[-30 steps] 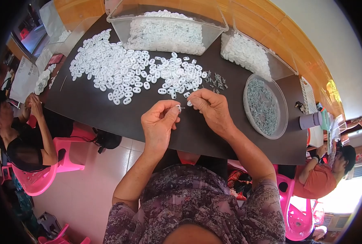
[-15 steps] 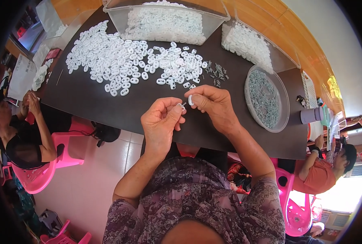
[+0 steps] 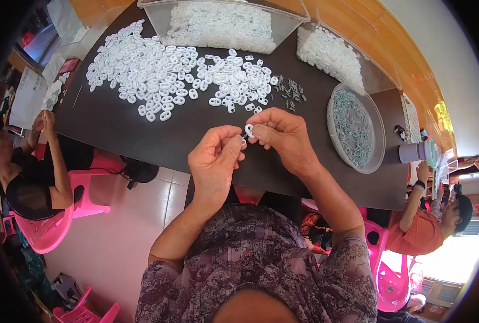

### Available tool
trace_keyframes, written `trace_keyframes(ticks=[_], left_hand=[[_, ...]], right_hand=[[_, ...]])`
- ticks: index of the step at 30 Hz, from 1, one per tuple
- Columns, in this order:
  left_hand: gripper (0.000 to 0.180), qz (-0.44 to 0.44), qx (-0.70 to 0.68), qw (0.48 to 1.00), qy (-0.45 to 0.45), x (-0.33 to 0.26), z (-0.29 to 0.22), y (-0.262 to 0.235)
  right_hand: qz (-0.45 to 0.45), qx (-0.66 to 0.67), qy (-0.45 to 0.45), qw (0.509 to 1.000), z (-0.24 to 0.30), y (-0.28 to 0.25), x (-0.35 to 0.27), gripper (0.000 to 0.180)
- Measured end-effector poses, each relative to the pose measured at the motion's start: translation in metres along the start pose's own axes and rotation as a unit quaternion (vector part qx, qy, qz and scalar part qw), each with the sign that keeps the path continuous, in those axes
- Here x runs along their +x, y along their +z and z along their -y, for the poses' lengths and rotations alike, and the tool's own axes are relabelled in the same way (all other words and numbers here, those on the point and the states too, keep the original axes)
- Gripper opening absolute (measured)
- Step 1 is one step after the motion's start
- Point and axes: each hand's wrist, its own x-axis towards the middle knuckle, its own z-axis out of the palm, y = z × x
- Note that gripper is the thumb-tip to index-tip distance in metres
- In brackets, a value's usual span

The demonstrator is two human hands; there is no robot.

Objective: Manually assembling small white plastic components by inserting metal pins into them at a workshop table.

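Note:
Over the table's near edge my two hands meet, fingertips almost touching. Thumb and forefinger of my right hand pinch a white oval plastic piece, its face with a hole turned toward me. My left hand is closed on a small white part with a thin grey screw, mostly covered by the fingertips. The screw's end points up at the oval piece; whether it has entered a hole I cannot tell. Beyond the hands lie a large pile of white two-holed oval pieces, a smaller pile of white pieces and loose grey screws.
A round clear tub of grey screws stands at the right. Two clear bins of white pieces, a large bin and another bin, line the far side. A purple cup sits at the right edge. Other people sit left and right.
The oval piece in my right hand has turned from edge-on to show its face and come down against the screw end. My left hand has barely moved.

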Motion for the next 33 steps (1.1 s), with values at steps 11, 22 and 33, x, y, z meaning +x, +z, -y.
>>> trace_keyframes(ticks=[11, 22, 33], left_hand=[[0.012, -0.012, 0.051, 0.997, 0.056, -0.002, 0.006, 0.001], [0.015, -0.027, 0.109, 0.99, 0.083, -0.003, 0.014, 0.0], [0.014, -0.025, 0.115, 0.988, 0.1, -0.002, 0.016, 0.002]], right_hand=[[-0.022, -0.018, -0.031, 0.999, 0.003, 0.005, -0.003, 0.013], [-0.029, -0.052, -0.082, 0.995, 0.004, 0.01, -0.004, 0.014], [-0.043, -0.034, -0.065, 0.996, 0.0, 0.012, -0.005, 0.01]])
